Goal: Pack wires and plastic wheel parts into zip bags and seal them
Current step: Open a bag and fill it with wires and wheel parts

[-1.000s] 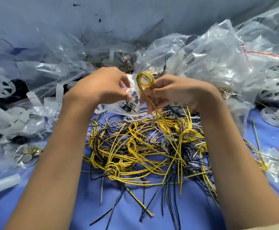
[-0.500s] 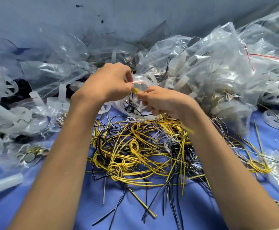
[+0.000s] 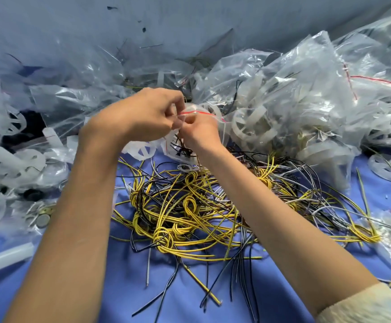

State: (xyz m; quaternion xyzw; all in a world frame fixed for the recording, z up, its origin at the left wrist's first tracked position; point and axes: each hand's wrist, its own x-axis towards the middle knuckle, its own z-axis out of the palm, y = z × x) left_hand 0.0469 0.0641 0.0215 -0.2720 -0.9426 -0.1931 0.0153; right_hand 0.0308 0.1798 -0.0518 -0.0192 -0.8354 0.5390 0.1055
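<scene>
My left hand [image 3: 143, 115] and my right hand [image 3: 199, 131] meet above the wire pile, both pinching the red-striped mouth of a small clear zip bag [image 3: 215, 129]. The bag hangs below my fingers with dark wires and a white plastic wheel part [image 3: 141, 150] inside or just behind it; I cannot tell which. A tangle of yellow, black and grey wires [image 3: 190, 206] lies on the blue cloth under my forearms.
Heaps of filled clear zip bags with white wheel parts [image 3: 294, 108] rise at the right and back. More bags and loose wheels [image 3: 15, 164] crowd the left. A white tube [image 3: 3, 255] lies at the left edge. Blue cloth [image 3: 120, 294] shows in front.
The yellow wire loop held up by my right hand a second ago is gone from view. Both hands have closed together on the bag's mouth.
</scene>
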